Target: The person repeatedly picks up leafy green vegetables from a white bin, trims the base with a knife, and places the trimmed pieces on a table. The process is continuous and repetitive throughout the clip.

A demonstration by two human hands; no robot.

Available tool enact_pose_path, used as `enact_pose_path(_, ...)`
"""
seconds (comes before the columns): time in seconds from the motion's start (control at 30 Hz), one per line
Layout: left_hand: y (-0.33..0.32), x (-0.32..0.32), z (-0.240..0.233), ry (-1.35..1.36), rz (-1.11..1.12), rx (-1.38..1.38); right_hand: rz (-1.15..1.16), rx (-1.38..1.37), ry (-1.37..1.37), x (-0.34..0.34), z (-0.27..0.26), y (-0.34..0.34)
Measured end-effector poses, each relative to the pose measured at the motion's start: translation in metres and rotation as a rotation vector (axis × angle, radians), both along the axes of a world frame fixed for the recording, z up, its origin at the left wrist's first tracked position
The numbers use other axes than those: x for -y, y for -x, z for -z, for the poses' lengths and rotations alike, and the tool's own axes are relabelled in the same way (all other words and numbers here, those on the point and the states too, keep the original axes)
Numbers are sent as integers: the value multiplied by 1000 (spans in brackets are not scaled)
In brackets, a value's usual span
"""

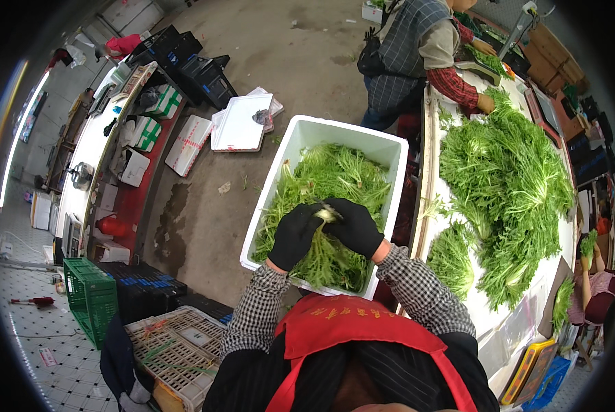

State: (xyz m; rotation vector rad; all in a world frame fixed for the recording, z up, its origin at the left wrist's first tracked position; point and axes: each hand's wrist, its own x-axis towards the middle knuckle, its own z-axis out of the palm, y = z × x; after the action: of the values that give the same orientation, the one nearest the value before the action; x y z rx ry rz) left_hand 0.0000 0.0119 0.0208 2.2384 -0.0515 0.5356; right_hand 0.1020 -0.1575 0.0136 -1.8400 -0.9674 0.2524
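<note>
Both of my hands wear black gloves and meet over a white foam box [397, 206]. Between them is a head of curly endive [324, 247], its pale cut base up near my fingertips and its leaves hanging down. My left hand [294, 234] grips it from the left, and my right hand [356, 229] has its fingers on the base from the right. The glove fingers hide part of the base; whether a small tool is among them cannot be made out. Loose green endive leaves [338, 165] fill much of the box below.
On the white table [498, 322] to my right lies a large pile of curly endive [508, 190]. A co-worker [400, 62] reaches over its far end. Foam lids [243, 123] lie on the floor, black crates [199, 72] beyond. Left stand a shelf counter [132, 206] and green crate [91, 298].
</note>
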Motion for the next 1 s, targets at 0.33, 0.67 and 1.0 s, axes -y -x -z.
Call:
enact_pose_path(0.33,32,-43,90,-474,-279,-371,307,-107,-172,36,3,-36)
enact_pose_path(0.67,19,39,54,1702,342,-492,154,338,-117,24,-2,-9)
enact_pose_path(1.0,13,26,144,1843,242,-155,289,83,-193,46,3,23)
